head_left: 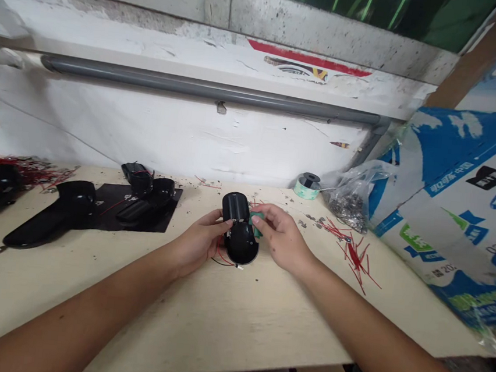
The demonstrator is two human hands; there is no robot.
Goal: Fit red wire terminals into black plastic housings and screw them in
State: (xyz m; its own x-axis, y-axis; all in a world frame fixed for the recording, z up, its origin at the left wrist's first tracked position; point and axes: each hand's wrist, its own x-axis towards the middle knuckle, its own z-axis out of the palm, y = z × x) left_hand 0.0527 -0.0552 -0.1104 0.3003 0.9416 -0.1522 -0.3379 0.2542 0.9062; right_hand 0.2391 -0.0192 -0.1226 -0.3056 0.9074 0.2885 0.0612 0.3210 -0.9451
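Observation:
A black plastic housing (242, 243) with a rounded, hollow lower end is held upright over the table. My left hand (201, 240) grips its left edge, thumb pressed near the middle joint. On the other side, my right hand (280, 236) pinches a small green piece (256, 224) against the housing's right edge; whether it is a circuit board I cannot tell. Thin red and black wires (222, 258) hang below the housing by my left fingers, one ending in a small white connector (239, 266).
More black housings (54, 214) lie on the left, some on a dark mat (157, 218), near a heap of red wires (43, 169). To the right are loose red wires (357, 258), a tape roll (307, 186), a plastic bag of small metal parts (351, 205) and a printed carton (455, 217).

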